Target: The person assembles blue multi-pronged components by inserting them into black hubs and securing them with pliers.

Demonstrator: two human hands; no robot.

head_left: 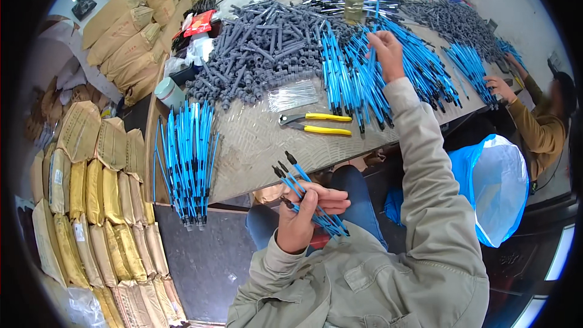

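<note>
Blue, black-tipped rods (330, 225) fill the left grip (297, 222); whether the right grip (388, 54) pinches any is unclear.

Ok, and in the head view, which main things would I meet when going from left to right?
Stacked sacks → leftmost bunch of blue rods → yellow-handled pliers → the person's right hand → blue-and-white bag.

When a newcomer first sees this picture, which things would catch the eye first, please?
Probably the large grey heap on the table, then the bright blue rods right of it, where the right hand is. The left hand holds more such rods in front of the table's near edge. The yellow-handled pliers also stand out, lying nearer than the heap.
</note>
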